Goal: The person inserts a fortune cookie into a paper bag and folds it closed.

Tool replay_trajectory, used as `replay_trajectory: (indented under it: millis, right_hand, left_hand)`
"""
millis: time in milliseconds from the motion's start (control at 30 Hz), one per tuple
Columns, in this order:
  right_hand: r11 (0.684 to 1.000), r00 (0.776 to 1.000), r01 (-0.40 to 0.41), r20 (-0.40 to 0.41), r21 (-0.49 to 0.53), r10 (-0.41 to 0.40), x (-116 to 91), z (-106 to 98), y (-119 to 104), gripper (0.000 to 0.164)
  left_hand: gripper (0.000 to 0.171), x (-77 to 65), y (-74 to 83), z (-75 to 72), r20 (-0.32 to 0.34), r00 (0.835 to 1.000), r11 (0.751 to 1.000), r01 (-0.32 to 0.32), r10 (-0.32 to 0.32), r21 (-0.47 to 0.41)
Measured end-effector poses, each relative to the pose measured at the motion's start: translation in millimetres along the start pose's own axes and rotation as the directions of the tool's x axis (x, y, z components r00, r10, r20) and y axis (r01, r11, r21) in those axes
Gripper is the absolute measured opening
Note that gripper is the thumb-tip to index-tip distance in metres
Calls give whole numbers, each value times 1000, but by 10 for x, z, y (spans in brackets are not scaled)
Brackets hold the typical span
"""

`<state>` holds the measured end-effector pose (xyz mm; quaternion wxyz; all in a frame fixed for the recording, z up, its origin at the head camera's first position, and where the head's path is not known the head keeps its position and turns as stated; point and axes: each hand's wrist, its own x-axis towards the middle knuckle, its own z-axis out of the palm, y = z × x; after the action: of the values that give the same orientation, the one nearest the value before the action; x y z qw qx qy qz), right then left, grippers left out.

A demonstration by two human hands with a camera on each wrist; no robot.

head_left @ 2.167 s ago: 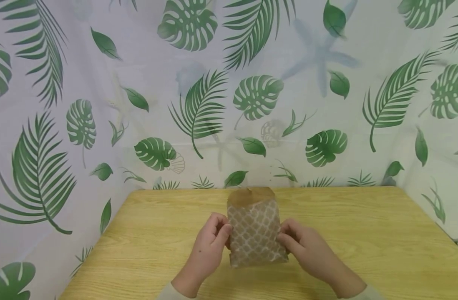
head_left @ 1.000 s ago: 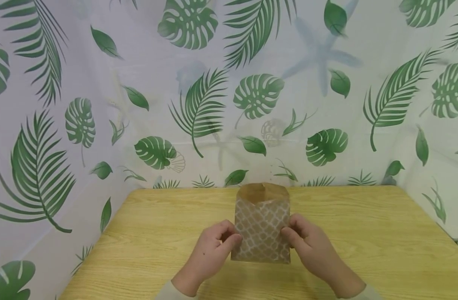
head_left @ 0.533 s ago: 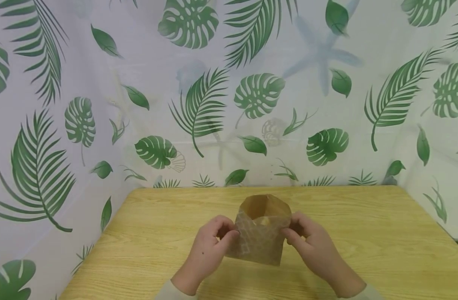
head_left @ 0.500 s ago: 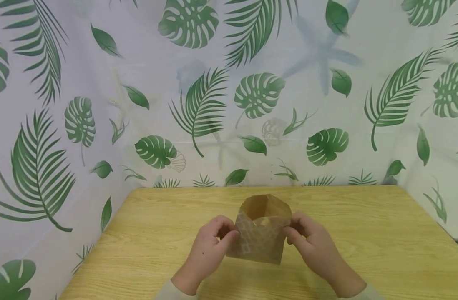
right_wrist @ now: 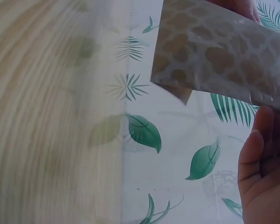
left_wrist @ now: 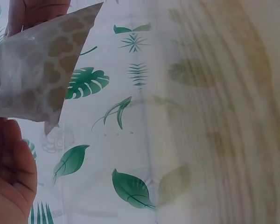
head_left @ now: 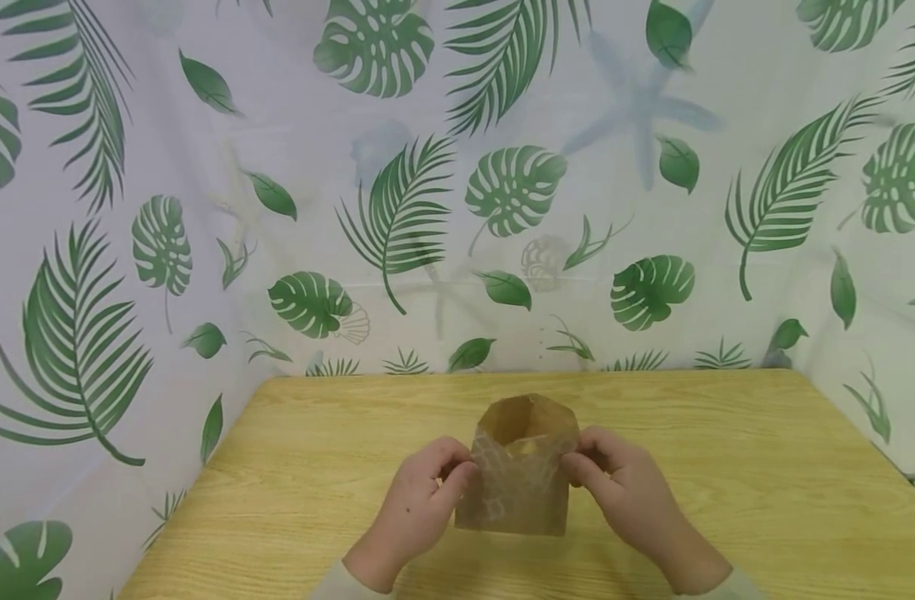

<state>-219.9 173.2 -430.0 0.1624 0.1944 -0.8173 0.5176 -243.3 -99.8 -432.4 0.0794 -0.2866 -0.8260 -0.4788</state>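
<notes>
A small brown paper bag [head_left: 513,492] with a pale lattice print is held up over the table, its mouth gaping at the top so the plain brown inside shows. My left hand [head_left: 420,500] pinches its left edge between thumb and fingers. On the opposite edge, my right hand [head_left: 630,500] grips it the same way. The left wrist view has the printed bag [left_wrist: 37,70] at upper left, with fingers below and above it. In the right wrist view, the bag [right_wrist: 224,51] spans the upper right. What lies inside the bag cannot be made out.
A light wood-grain table [head_left: 315,450] spreads under both hands. Behind it and at both sides hangs a white curtain [head_left: 457,292] printed with green leaves, meeting the table's far edge.
The bag has tipped from nearly facing me, lattice front showing fully, to a tilt with its wide mouth showing; over the last half second it levels slightly. Both hands keep their hold.
</notes>
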Motion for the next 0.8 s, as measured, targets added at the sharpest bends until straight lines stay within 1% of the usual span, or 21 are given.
replay_trajectory:
  millis: [100,167,200,267,300,400,467,500,567,633,733,800]
  right_hand:
    - [999,999,-35,-1,28,35,7,-17,4,9]
    - [998,1000,-30,9,49,30,5,-6,9,6]
    - [998,1000,-24,17,58,23,3,3,10,5]
    - [997,999,1,36,78,-4,0,23,14,5]
    - [996,999,15,45,89,-19,-2,33,16,7]
    - [992,995,54,72,113,-62,-6,42,18,11]
    - [990,992,73,97,117,-85,-6,41,19,14]
    - [990,990,81,110,114,-93,-7,39,17,14]
    - [990,985,88,137,110,-103,-12,37,12,14]
    - [990,981,95,158,106,-111,-19,37,1,14]
    - [991,980,86,168,107,-103,-26,42,-15,12]
    - [991,981,73,171,113,-92,-26,49,-21,8]
  left_hand:
    - [13,0,-11,-9,-24,1000,1000,-6,6,-22]
    - [8,2,-9,-5,-8,1000,999,-19,19,-28]
    - [9,2,-8,2,4,1000,999,-26,26,-33]
    - [20,3,-3,16,24,999,998,-22,24,-50]
    - [27,5,3,20,22,1000,998,-16,18,-60]
    - [41,12,22,27,-15,999,996,27,-28,-86]
    - [47,17,32,23,-38,998,993,53,-57,-103]
    - [48,19,32,22,-40,997,993,60,-64,-105]
    - [49,20,28,20,-23,997,993,69,-71,-97]
    - [45,18,20,17,-2,997,993,80,-80,-92]
    - [28,13,9,12,23,996,994,93,-92,-65]
    - [19,10,7,11,39,995,994,93,-91,-51]
